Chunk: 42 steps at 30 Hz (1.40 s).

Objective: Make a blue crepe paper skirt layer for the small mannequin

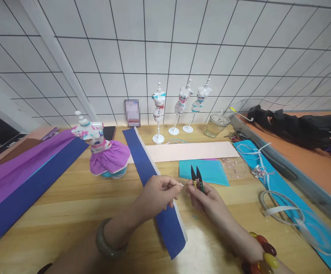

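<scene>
My left hand (156, 194) is closed in a pinch on a tiny white piece (181, 185) above a long dark blue paper strip (154, 186) that runs across the wooden table (68, 213). My right hand (204, 196) grips small black thread snips (196, 178), blades up and slightly apart, a little to the right of the white piece. A small mannequin in a purple paper skirt (105, 154) stands at the left of my hands.
Three small mannequins on stands (179, 106) line the tiled wall. A pale pink strip (194, 151), a teal sheet (208, 171), a glass jar (217, 125), white ribbon (279, 211) and purple and blue paper sheets (19, 179) lie around. Black fabric (302, 129) rests far right.
</scene>
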Motion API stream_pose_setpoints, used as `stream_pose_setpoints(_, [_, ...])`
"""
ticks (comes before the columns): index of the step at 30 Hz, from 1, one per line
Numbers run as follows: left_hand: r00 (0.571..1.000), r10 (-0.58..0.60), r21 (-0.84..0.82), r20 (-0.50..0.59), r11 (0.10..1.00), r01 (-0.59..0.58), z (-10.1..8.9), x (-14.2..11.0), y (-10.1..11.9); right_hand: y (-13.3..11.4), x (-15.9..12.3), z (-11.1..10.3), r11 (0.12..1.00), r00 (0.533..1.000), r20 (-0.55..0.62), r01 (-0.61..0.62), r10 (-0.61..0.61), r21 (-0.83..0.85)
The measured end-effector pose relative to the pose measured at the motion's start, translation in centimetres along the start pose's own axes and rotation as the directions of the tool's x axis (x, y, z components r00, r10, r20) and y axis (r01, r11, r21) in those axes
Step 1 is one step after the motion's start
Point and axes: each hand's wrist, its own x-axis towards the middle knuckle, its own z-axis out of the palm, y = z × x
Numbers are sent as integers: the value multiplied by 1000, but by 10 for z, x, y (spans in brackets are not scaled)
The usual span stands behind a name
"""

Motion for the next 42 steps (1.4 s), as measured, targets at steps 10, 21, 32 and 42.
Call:
stream_pose_setpoints(10, [999, -19, 170, 34, 985, 13, 11, 4, -12, -14, -7, 7, 995, 992, -86, 86, -91, -59])
stream_pose_setpoints(21, [996, -55, 196, 68, 980, 41, 12, 7, -15, -17, -5, 6, 976, 980, -34, 192, -196, -101])
stream_pose_setpoints(32, [996, -86, 260, 23, 963, 77, 7, 11, -21, -13, -4, 2, 953, 965, 30, 262, -260, -151])
stream_pose_setpoints(42, [997, -64, 241, -44, 968, 73, 5, 6, -14, -52, 3, -70, 761, 858, -250, 220, -448, -610])
